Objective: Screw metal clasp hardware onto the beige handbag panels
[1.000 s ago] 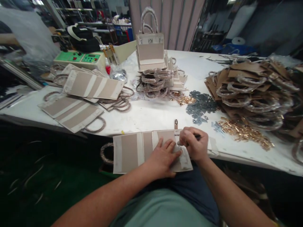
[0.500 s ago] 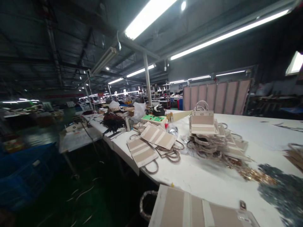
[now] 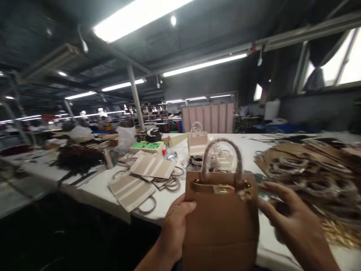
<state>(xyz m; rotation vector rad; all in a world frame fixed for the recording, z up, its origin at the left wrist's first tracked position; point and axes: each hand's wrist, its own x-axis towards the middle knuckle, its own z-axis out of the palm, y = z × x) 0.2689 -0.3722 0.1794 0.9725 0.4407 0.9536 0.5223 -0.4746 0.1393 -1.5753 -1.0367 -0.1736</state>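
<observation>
- My left hand (image 3: 175, 226) grips the left edge of a small tan leather handbag with a wrapped loop handle (image 3: 222, 214), thumb curled over its front; the bag stands upright in front of me, over the near edge of the white worktable (image 3: 169, 195).
- My right hand (image 3: 290, 222) is spread open at the bag's right side, fingers loose; contact is blurred and I cannot tell.
- Judged progress: this bag looks assembled, with gold clasp (image 3: 222, 188) and handle fitted.
- Left undone: flat beige striped panels (image 3: 129, 190) and a heap of brown bag pieces (image 3: 310, 169).
- The bag's interior is hidden.
</observation>
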